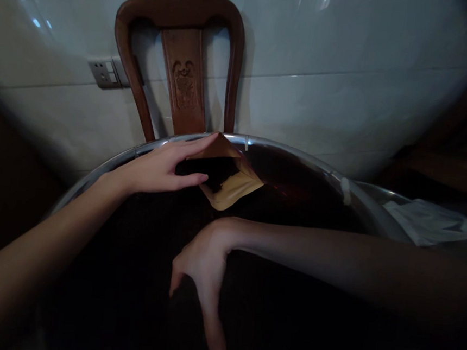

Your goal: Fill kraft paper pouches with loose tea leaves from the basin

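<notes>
A brown-yellow paper pouch [238,189] stands with its mouth gaping near the far rim, and its inside looks dark. My left hand [164,166] spans the left side of that mouth, fingers along the upper flap and thumb at the near edge, holding it. Closer to me, my right hand [205,259] hangs downward over the dark surface, thumb and a finger spread wide apart. Nothing shows between them, though its other fingers are partly lost in the dark.
A large round dark surface with a shiny metal rim [300,156] surrounds both hands, with pale clips [345,191] on its edge. Behind stands a carved wooden chair [184,78] against a tiled wall with a socket [104,73]. Crumpled translucent plastic [434,221] lies at right.
</notes>
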### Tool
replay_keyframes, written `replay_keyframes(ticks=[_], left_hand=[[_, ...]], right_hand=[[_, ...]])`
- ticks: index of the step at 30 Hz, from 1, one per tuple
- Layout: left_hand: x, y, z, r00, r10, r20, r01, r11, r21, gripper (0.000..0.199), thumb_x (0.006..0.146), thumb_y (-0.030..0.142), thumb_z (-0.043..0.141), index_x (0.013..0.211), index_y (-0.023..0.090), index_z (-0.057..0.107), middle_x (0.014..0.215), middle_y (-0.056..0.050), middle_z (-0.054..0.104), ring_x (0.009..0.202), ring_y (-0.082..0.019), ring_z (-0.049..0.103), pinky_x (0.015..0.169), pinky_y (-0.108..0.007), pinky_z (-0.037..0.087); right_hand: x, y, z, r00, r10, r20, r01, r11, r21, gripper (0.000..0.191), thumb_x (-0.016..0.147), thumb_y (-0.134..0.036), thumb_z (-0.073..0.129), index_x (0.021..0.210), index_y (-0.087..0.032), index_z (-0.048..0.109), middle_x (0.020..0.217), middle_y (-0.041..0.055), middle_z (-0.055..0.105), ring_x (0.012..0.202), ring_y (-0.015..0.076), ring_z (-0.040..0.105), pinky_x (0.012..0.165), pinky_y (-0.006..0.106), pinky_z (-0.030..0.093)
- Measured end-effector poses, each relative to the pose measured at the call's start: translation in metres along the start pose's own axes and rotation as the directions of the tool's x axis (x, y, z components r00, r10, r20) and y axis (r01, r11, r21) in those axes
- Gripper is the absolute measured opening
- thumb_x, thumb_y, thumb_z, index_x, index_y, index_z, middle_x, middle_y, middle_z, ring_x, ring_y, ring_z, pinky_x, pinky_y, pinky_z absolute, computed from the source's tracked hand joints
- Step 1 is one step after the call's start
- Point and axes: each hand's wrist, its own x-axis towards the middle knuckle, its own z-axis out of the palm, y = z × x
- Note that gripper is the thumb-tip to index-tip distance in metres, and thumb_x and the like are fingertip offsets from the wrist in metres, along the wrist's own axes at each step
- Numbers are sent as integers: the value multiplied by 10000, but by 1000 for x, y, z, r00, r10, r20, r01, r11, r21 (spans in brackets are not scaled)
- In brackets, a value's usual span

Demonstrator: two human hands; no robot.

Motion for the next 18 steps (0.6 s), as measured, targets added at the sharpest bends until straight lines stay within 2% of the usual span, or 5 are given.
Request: replay_keyframes(ticks=[3,11,15,18], left_hand=[[0,1,0,1000,-1,5,1,1000,3,720,880,497,529,1474,249,203,1500,-22,290,1345,-227,357,1134,-365,280],[0,0,0,1000,11,8,-11,1000,4,711,887,470,526,1474,249,193,1506,-25,281,1354,-228,341,1138,-383,269],[0,1,-1,1000,10,6,-10,1000,-5,712,882,459,538,1472,249,200,1502,-31,289,1348,-234,351,1128,-383,291],[0,1,-1,1000,4,11,-4,1000,-9,716,878,452,545,1472,251,199,1502,-30,285,1346,-236,354,1122,-383,304]], right_hand=[[4,6,0,995,-34,98,31,999,39,543,490,-397,796,1001,-263,671,1003,-70,671,980,174,621,810,242,505],[-1,4,-1,997,-73,-31,73,997,-4,528,503,-371,778,995,-221,661,965,-48,665,938,171,616,795,241,482],[-9,4,-1,982,-131,-135,130,991,-20,524,524,-366,768,1019,-230,663,994,-47,659,972,177,603,827,250,468],[-17,3,-3,973,-167,-160,169,986,2,478,542,-350,767,989,-215,666,985,-43,663,973,174,607,856,253,462]])
